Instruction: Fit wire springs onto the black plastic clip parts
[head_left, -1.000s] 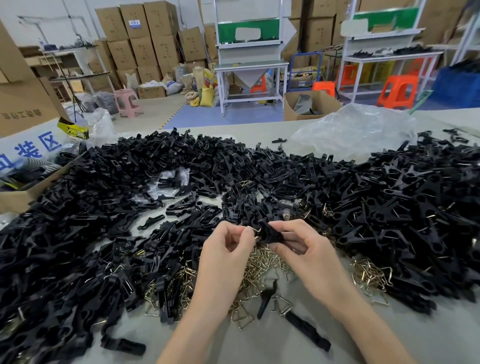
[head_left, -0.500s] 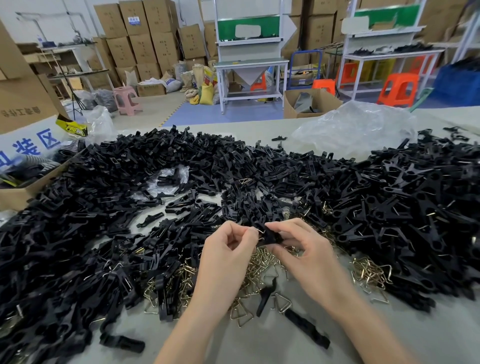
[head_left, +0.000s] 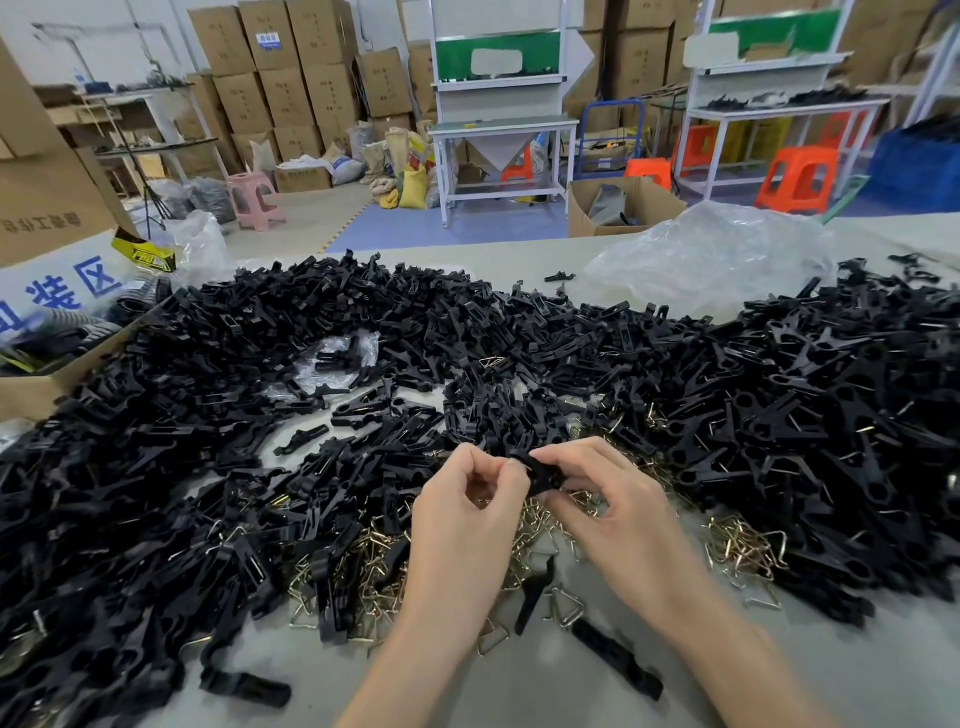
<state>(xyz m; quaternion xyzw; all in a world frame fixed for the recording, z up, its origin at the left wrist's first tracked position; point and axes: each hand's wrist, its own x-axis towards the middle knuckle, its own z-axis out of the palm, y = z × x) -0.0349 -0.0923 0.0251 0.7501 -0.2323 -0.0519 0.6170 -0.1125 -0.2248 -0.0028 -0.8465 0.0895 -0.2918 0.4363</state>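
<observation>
A huge heap of black plastic clip parts (head_left: 545, 358) covers the grey table (head_left: 467, 691) from left to right. Loose brass wire springs (head_left: 540, 535) lie in a pile under my hands, with a second pile of springs (head_left: 743, 545) to the right. My right hand (head_left: 608, 514) grips one black clip part (head_left: 543, 473) between thumb and fingers. My left hand (head_left: 467, 519) meets it from the left, its fingertips pinching at the clip's near end. Whether a spring sits between those fingertips is hidden.
Single clip parts (head_left: 615, 657) lie loose near the front edge. An open cardboard box (head_left: 47, 384) stands at the table's left, a crumpled clear plastic bag (head_left: 711, 260) at the back right. Beyond are workbenches, stools and stacked cartons.
Both hands stay together on the same clip part; the fingers have shifted slightly, and the view has drifted a little.
</observation>
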